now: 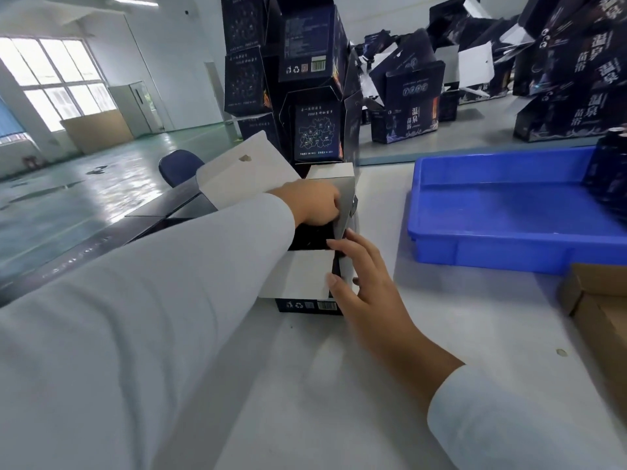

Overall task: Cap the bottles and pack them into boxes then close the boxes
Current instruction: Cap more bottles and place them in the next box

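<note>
Here, in the head view, a dark box stands on the white table in front of the person, with its top flaps open. The left hand reaches into the open top; its fingers are curled downward and their tips are hidden behind the right side flap, so one cannot tell if they hold anything. The right hand lies against the right side of the box, fingers straight and a little spread, touching the flap and the wall. Inside the box only something dark shows; a bottle cannot be made out there. To the right is a blue tray, with dark bottles at its far corner, blurred and cut off by the edge. Behind stands a stack of dark boxes.
</note>
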